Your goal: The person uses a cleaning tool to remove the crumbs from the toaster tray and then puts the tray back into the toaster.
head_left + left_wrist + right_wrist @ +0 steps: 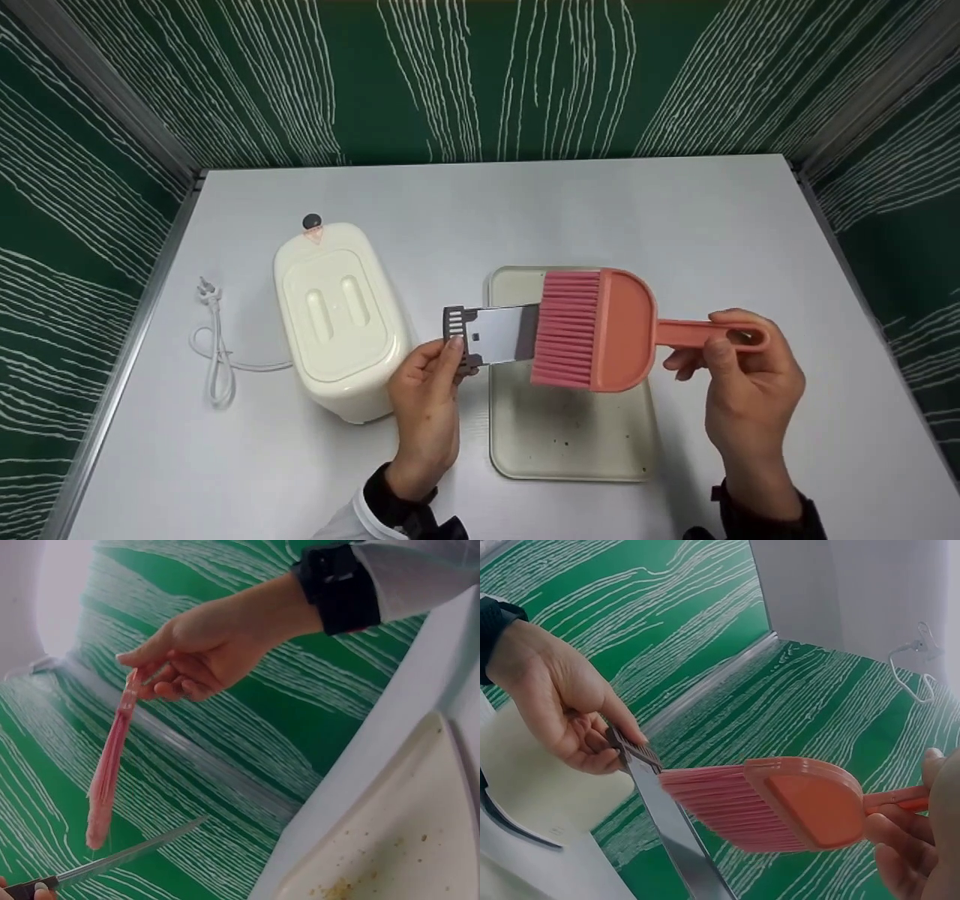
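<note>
A metal crumb tray [504, 334] with a dark slotted end is held level by my left hand [427, 412], thumb on top of that end. My right hand [750, 390] grips the looped handle of an orange brush [628, 330]. The pink bristles [727, 810] lie over the crumb tray's far part and hide it in the head view. Seen edge-on in the left wrist view, the brush [109, 772] hangs above the thin crumb tray [142, 849]; whether the bristles touch it I cannot tell.
Beneath both tools a shallow beige tray [574, 457] lies on the white table [720, 225], with crumbs [337, 889] scattered in it. At left stands a cream toaster [337, 307] with its lid on. Its white cord and plug [212, 292] lie farther left. Green walls enclose the table.
</note>
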A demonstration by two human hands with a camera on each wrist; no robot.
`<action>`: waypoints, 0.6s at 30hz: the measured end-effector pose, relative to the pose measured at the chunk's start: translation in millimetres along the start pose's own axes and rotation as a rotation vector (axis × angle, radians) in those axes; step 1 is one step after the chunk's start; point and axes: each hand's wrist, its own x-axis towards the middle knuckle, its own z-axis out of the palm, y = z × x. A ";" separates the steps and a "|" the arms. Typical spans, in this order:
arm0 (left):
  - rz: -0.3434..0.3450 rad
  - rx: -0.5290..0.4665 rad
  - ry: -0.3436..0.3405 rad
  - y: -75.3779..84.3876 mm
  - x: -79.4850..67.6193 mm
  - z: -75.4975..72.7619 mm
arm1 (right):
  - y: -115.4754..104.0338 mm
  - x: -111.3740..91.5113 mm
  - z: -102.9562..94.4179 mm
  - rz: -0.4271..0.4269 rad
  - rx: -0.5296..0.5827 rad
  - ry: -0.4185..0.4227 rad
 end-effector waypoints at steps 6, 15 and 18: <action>-0.026 0.007 -0.002 -0.4 0.4 0.4 | 4.3 -6.1 8.9 0.039 0.015 -0.069; -0.051 0.021 -0.015 -0.4 0.5 0.2 | 9.5 -14.7 17.0 0.064 -0.015 -0.153; -0.052 0.021 -0.028 -0.7 0.3 0.1 | 9.8 -15.6 17.7 0.073 -0.031 -0.160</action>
